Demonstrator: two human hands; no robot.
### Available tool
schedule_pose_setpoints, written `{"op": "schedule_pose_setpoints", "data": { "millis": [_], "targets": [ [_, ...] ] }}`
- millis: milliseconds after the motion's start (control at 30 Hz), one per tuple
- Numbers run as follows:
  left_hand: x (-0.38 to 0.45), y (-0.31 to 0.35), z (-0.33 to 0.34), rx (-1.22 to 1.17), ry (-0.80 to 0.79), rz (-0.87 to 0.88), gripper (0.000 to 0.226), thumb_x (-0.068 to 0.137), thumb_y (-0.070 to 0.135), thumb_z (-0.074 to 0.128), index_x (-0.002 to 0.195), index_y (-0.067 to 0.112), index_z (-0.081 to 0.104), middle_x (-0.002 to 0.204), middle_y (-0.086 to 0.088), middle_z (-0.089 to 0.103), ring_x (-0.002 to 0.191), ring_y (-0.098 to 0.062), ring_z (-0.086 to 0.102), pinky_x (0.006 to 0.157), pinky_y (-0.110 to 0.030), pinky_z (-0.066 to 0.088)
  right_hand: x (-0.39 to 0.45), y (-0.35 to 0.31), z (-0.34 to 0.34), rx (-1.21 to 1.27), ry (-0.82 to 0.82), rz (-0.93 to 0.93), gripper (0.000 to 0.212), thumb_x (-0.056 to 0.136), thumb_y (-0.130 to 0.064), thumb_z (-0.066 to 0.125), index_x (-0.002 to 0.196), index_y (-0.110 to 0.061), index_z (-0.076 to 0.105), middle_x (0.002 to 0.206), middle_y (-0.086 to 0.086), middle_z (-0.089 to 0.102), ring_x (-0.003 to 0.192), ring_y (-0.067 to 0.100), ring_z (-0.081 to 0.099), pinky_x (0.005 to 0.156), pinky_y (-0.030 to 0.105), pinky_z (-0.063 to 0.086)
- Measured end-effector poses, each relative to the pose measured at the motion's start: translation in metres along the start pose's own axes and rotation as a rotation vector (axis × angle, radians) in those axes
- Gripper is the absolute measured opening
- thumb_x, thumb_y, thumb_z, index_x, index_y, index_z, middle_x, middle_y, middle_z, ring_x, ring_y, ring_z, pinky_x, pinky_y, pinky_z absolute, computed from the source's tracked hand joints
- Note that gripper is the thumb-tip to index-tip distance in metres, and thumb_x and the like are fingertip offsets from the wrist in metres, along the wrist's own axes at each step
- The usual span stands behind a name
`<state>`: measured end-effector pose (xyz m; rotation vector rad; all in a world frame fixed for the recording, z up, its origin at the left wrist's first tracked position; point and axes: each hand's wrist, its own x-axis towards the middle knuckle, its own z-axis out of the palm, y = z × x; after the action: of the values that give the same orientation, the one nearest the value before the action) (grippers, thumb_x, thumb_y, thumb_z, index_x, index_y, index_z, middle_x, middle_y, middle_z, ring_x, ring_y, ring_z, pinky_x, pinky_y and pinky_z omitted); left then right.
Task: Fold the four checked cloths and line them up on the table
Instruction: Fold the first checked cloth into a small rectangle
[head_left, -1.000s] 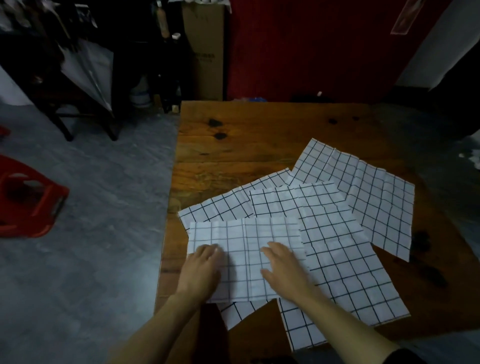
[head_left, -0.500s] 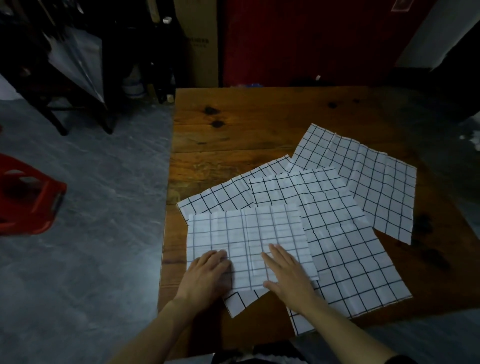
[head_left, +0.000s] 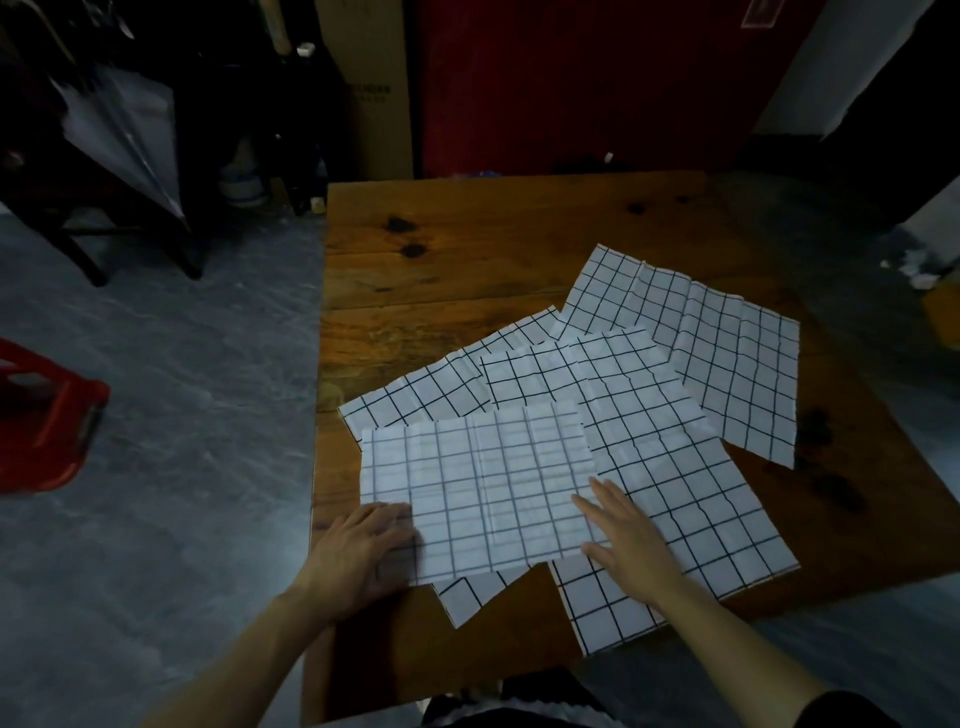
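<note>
Several white cloths with black checks overlap on the wooden table (head_left: 467, 270). The top cloth (head_left: 483, 483) is folded in half and lies nearest me. My left hand (head_left: 363, 551) lies at its near left corner, fingers on the corner and partly tucked under its edge. My right hand (head_left: 623, 540) lies flat, fingers apart, at its right edge, partly on the large spread cloth (head_left: 675, 499). A third cloth (head_left: 441, 389) pokes out behind and below the folded one. A fourth cloth (head_left: 727, 338) lies spread at the far right.
The table's left edge runs close beside my left hand, with grey floor beyond it. A red plastic stool (head_left: 47, 421) stands on the floor at left. A cardboard box (head_left: 369, 88) and dark furniture stand behind the table.
Both hands have slid apart along the folded cloth: the left toward its near left corner, the right toward its right edge. The camera has tilted down a little.
</note>
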<state>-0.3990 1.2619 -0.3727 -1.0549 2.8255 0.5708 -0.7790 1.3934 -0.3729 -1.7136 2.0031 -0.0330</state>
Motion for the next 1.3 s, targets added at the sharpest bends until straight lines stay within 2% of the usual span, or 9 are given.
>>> {"op": "schedule_pose_setpoints", "data": {
  "millis": [133, 267, 500, 600, 767, 933, 1033, 1200, 1300],
  "targets": [
    [-0.005, -0.002, -0.009, 0.01, -0.03, 0.038, 0.06, 0.076, 0.064, 0.061, 0.131, 0.045, 0.049, 0.143, 0.012, 0.046, 0.127, -0.013, 0.046, 0.091, -0.037, 0.05, 0.002, -0.003, -0.003, 0.025, -0.018, 0.007, 0.072, 0.095, -0.007, 0.056, 0.153, -0.032, 0.021, 0.159, -0.013, -0.002, 0.15, 0.01, -0.005, 0.119, 0.028, 0.0],
    [-0.008, 0.004, -0.016, 0.065, -0.042, 0.048, 0.071, 0.056, 0.054, 0.078, 0.121, 0.036, 0.055, 0.132, 0.009, 0.057, 0.116, -0.016, 0.059, 0.082, -0.036, 0.055, 0.006, -0.02, -0.004, 0.056, 0.02, 0.052, 0.079, 0.089, 0.009, 0.05, 0.153, -0.029, 0.023, 0.156, -0.014, 0.006, 0.15, 0.014, 0.0, 0.121, 0.029, 0.004],
    [-0.008, 0.022, -0.019, 0.154, -0.009, -0.006, 0.068, 0.046, 0.04, 0.09, 0.109, 0.026, 0.069, 0.121, 0.006, 0.064, 0.106, -0.019, 0.065, 0.074, -0.034, 0.056, 0.011, -0.061, 0.008, 0.044, 0.042, -0.022, 0.053, 0.101, -0.023, 0.044, 0.152, -0.023, 0.03, 0.163, -0.004, 0.013, 0.15, 0.014, 0.007, 0.117, 0.026, 0.005],
    [-0.006, 0.023, -0.017, 0.163, 0.006, -0.025, 0.068, 0.046, 0.038, 0.09, 0.109, 0.022, 0.07, 0.117, 0.004, 0.066, 0.101, -0.018, 0.067, 0.072, -0.033, 0.057, 0.013, -0.066, 0.01, 0.046, 0.025, -0.003, 0.054, 0.1, -0.027, 0.047, 0.151, -0.022, 0.031, 0.163, 0.0, 0.012, 0.15, 0.016, 0.008, 0.116, 0.025, 0.004],
    [-0.002, 0.028, -0.023, 0.049, 0.076, -0.036, 0.04, 0.071, 0.036, 0.069, 0.11, 0.026, 0.065, 0.123, 0.006, 0.061, 0.115, -0.018, 0.057, 0.092, -0.033, 0.049, 0.013, -0.076, 0.0, 0.067, 0.018, -0.002, 0.058, 0.099, -0.041, 0.049, 0.15, -0.021, 0.032, 0.163, 0.003, 0.012, 0.149, 0.018, 0.008, 0.119, 0.03, 0.008],
    [0.015, 0.049, -0.045, -0.027, 0.253, -0.01, 0.021, 0.082, 0.049, 0.047, 0.086, 0.03, 0.054, 0.095, 0.012, 0.055, 0.09, -0.008, 0.047, 0.076, -0.025, 0.04, 0.009, -0.112, -0.03, 0.096, 0.027, -0.16, 0.074, 0.087, -0.063, 0.056, 0.15, -0.03, 0.032, 0.16, -0.01, 0.017, 0.147, 0.011, 0.01, 0.116, 0.03, 0.01],
    [0.032, 0.066, -0.061, -0.17, 0.344, 0.008, 0.014, 0.082, 0.042, 0.05, 0.083, 0.028, 0.052, 0.087, 0.012, 0.051, 0.082, -0.008, 0.046, 0.072, -0.028, 0.042, 0.01, -0.137, -0.043, 0.05, 0.042, -0.27, 0.079, 0.082, -0.061, 0.063, 0.148, -0.032, 0.032, 0.156, -0.011, 0.025, 0.143, 0.01, 0.017, 0.116, 0.028, 0.013],
    [0.054, 0.088, -0.086, -0.325, 0.432, 0.086, 0.009, 0.077, 0.029, 0.061, 0.084, 0.026, 0.055, 0.087, 0.012, 0.051, 0.082, -0.01, 0.05, 0.072, -0.036, 0.047, 0.014, -0.158, -0.053, 0.066, 0.342, -0.332, 0.03, 0.09, -0.034, 0.06, 0.118, -0.023, 0.058, 0.111, -0.008, 0.056, 0.104, 0.011, 0.047, 0.092, 0.028, 0.041],
    [0.058, 0.092, -0.096, -0.332, 0.452, 0.131, 0.01, 0.081, 0.033, 0.061, 0.087, 0.027, 0.055, 0.088, 0.012, 0.053, 0.083, -0.01, 0.051, 0.073, -0.036, 0.047, 0.012, -0.154, -0.066, 0.084, 0.476, -0.296, 0.008, 0.089, -0.024, 0.062, 0.097, -0.022, 0.065, 0.09, -0.009, 0.057, 0.087, 0.01, 0.049, 0.078, 0.027, 0.041]
  ]
}}
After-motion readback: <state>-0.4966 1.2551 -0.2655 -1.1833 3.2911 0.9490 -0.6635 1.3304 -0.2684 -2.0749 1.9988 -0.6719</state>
